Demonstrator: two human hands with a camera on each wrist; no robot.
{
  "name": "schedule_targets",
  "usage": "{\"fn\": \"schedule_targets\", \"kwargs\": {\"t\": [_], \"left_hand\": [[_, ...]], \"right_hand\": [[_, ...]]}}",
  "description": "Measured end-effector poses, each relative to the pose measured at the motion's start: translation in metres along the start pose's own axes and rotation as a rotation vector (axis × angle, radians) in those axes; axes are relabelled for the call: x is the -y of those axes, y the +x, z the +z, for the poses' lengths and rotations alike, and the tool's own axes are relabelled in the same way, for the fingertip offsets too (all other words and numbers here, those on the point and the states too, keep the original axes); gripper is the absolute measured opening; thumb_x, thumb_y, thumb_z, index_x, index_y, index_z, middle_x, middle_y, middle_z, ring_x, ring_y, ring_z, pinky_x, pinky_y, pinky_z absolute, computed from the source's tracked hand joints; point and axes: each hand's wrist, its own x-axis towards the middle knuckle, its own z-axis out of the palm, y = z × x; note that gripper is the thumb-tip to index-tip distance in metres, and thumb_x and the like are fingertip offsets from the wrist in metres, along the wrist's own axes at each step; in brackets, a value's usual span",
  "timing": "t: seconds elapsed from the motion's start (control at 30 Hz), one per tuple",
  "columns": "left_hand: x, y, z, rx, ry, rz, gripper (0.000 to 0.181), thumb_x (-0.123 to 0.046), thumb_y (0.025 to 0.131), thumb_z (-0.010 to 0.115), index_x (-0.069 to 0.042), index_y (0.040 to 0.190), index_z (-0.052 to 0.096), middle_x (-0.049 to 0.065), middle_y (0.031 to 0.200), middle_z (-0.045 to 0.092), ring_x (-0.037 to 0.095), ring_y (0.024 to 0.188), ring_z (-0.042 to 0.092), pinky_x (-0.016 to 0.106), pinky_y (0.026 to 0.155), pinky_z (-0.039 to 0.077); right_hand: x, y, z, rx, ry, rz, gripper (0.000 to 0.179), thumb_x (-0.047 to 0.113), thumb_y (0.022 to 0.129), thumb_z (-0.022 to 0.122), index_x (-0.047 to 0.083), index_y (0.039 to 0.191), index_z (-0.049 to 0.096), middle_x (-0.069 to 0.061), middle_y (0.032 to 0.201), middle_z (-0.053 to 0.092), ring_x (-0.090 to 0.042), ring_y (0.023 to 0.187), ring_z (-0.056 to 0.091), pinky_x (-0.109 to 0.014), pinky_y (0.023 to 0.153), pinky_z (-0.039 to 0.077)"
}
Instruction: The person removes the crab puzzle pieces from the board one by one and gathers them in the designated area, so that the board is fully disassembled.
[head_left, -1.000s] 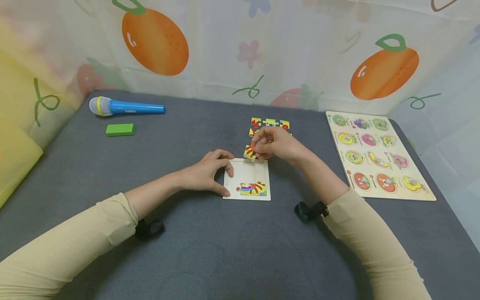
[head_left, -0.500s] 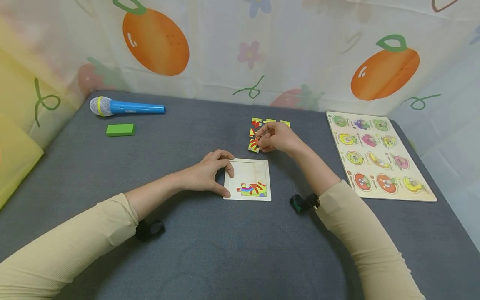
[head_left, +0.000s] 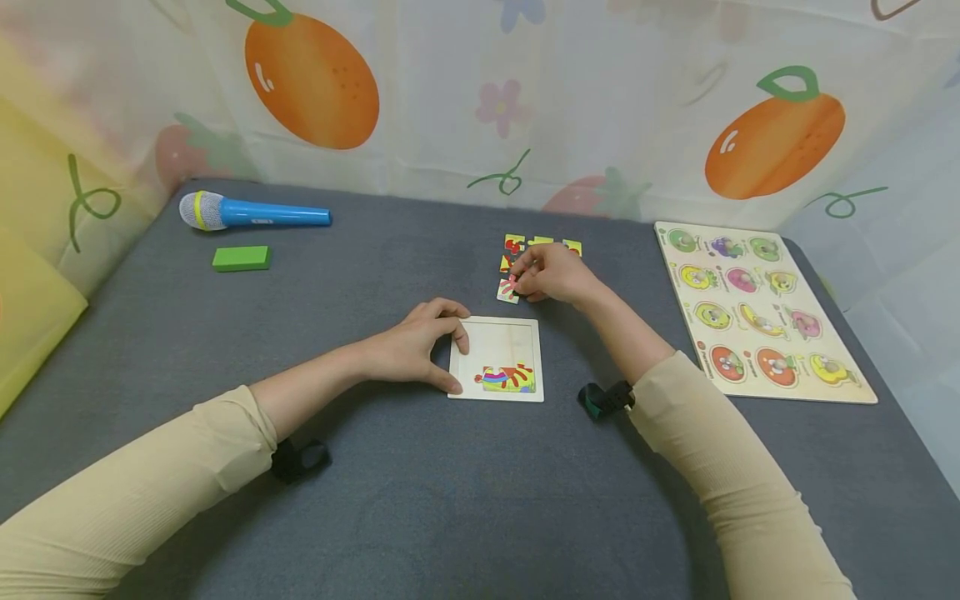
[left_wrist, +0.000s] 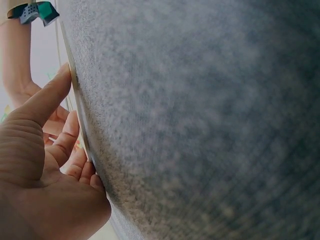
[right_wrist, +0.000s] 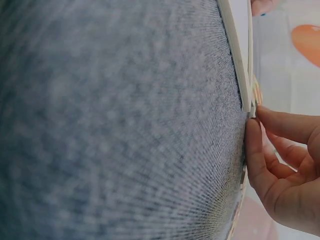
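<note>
A small square wooden puzzle tray [head_left: 495, 340] lies on the grey table, with a few joined red, yellow and green pieces [head_left: 512, 380] along its lower right inside. My left hand [head_left: 412, 343] holds the tray by its left side, thumb at the lower corner and index finger at the upper one. Beyond the tray, my right hand [head_left: 553, 273] pinches a puzzle piece [head_left: 506, 292] with red stripes between thumb and fingertips. Several loose puzzle pieces [head_left: 513, 244] lie right behind this hand, which partly hides them. In the right wrist view the pinched piece is mostly hidden by the fingers.
A wooden fruit board [head_left: 761, 312] lies at the right. Far left are a blue toy microphone [head_left: 273, 215] and a green block [head_left: 241, 258]. A curtain printed with oranges [head_left: 311, 81] hangs behind the table's back edge.
My right hand has moved away from the tray's top edge, back and slightly right towards the loose pieces, still pinching the striped piece. The left hand and tray have stayed put.
</note>
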Motion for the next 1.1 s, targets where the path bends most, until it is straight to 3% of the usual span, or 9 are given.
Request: {"fn": "schedule_targets", "kwargs": {"t": [0.23, 0.5, 0.8, 1.1], "left_hand": [[0.000, 0.000, -0.001, 0.000, 0.005, -0.004, 0.038, -0.024, 0.072, 0.088, -0.014, 0.099, 0.062, 0.014, 0.151, 0.035, 0.036, 0.140, 0.029, 0.054, 0.115, 0.026], [0.000, 0.000, -0.001, 0.001, 0.013, -0.007, 0.038, -0.025, 0.073, 0.087, -0.014, 0.099, 0.062, 0.014, 0.151, 0.035, 0.035, 0.140, 0.029, 0.055, 0.115, 0.027], [0.000, 0.000, -0.001, -0.004, 0.014, 0.000, 0.038, -0.025, 0.072, 0.088, -0.014, 0.098, 0.062, 0.014, 0.150, 0.036, 0.036, 0.139, 0.030, 0.054, 0.114, 0.028], [-0.001, 0.000, -0.001, -0.001, 0.012, -0.003, 0.039, -0.025, 0.073, 0.088, -0.013, 0.099, 0.062, 0.015, 0.151, 0.036, 0.037, 0.139, 0.029, 0.054, 0.114, 0.027]], "right_hand": [[-0.001, 0.000, 0.001, -0.007, -0.055, -0.014, 0.023, 0.006, 0.090, 0.068, -0.002, 0.112, 0.067, -0.009, 0.093, 0.069, -0.010, 0.074, 0.067, -0.031, 0.076, 0.060], [0.000, 0.000, 0.001, -0.029, -0.119, -0.034, 0.025, 0.009, 0.089, 0.071, 0.001, 0.113, 0.069, -0.002, 0.079, 0.068, -0.010, 0.069, 0.067, -0.030, 0.074, 0.059], [0.006, -0.007, -0.003, -0.073, -0.047, -0.070, 0.025, 0.007, 0.087, 0.073, 0.000, 0.111, 0.067, -0.004, 0.085, 0.066, -0.013, 0.070, 0.067, -0.031, 0.074, 0.060], [0.019, -0.024, -0.006, -0.079, -0.063, -0.093, 0.026, 0.009, 0.088, 0.071, 0.002, 0.112, 0.067, -0.005, 0.090, 0.065, -0.020, 0.080, 0.069, -0.038, 0.080, 0.060]]}}
